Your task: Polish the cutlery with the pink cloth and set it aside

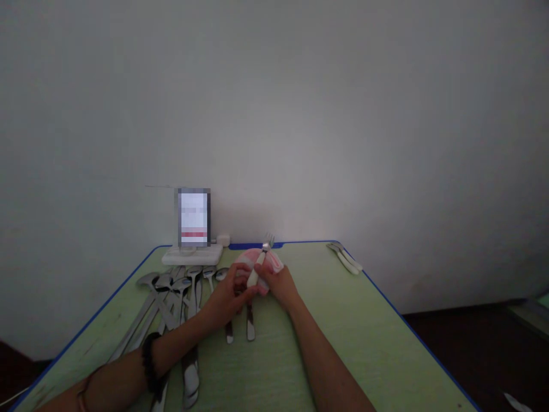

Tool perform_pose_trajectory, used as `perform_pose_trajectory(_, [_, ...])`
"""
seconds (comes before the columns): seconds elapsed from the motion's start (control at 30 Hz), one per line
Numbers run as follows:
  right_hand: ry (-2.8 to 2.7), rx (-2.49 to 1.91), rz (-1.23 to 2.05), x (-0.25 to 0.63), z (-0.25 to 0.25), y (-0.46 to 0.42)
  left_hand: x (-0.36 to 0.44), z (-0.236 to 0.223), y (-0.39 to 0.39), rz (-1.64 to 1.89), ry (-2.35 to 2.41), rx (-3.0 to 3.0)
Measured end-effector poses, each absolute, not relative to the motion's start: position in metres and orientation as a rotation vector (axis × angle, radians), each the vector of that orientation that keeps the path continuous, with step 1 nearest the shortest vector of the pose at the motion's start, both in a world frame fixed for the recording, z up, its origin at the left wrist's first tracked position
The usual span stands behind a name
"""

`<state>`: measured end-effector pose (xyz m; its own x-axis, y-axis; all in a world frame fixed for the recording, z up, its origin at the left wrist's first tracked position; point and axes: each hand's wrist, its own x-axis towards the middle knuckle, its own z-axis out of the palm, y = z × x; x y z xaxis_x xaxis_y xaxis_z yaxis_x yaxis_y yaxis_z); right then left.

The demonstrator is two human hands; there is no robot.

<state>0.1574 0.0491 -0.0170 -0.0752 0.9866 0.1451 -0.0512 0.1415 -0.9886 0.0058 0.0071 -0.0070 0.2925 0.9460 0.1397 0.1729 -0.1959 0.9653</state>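
Note:
A fork [258, 268] with a white handle and metal tines is held up between my hands, tines pointing away from me. Behind and under it bunches a pink-and-white cloth [250, 254]. My right hand [278, 283] grips the fork, its thumb pressed on the handle, with cloth beneath. My left hand [234, 292] is closed around the cloth by the handle's lower end; part of its grip is hidden. Below my hands, on the table, lie two metal handles, one of them a shiny flat handle [250, 326]; their far ends are covered.
Several metal spoons and other cutlery [182, 286] lie heaped at the left, partly under my left forearm. Two white-handled pieces of cutlery [345, 258] rest by the table's right edge. A blurred-out screen [194, 217] stands on a white base [193, 255] at the back, near the wall.

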Motion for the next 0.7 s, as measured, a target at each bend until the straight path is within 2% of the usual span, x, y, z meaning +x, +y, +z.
perform_pose_trajectory(0.23, [-1.369, -0.901, 1.328, 0.1579, -0.0085, 0.0455, 0.0060, -0.0070, 0.0071, 1.021, 1.057, 1.629])
perform_pose_trajectory(0.7, [-1.339, -0.830, 1.338, 0.1608, -0.0154, 0.0496, 0.0082, -0.0014, 0.0042, 1.022, 1.140, 1.604])
